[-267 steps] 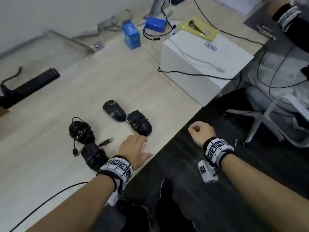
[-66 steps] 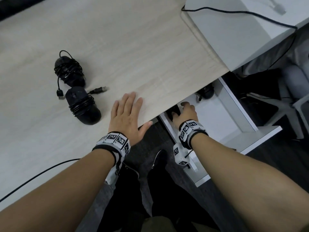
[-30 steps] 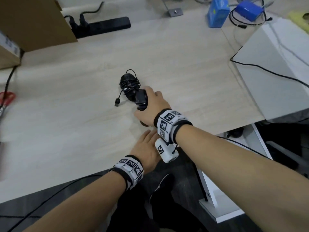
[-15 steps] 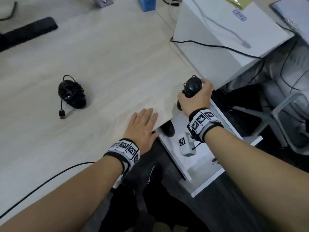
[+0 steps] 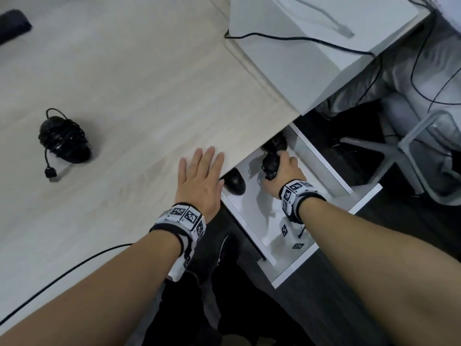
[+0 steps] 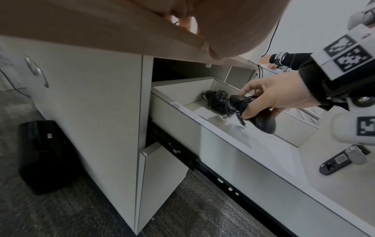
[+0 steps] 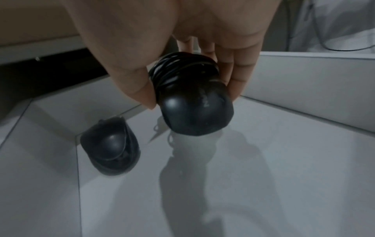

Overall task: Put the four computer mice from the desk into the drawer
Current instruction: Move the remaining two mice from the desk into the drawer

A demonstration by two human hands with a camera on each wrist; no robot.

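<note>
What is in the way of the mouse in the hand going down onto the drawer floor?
Nothing visible. The right hand holds the cord-wrapped mouse above bare floor of the open drawer. The mouse already lying there sits off to one side, apart from it, and another mouse lies further back.

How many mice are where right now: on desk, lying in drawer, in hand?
Desk mouse, on the desk: 1
Drawer mice, lying in the drawer: 2 (front one, back one)
Held mouse, gripped by the right hand over the drawer: 1
Total: 4
</note>
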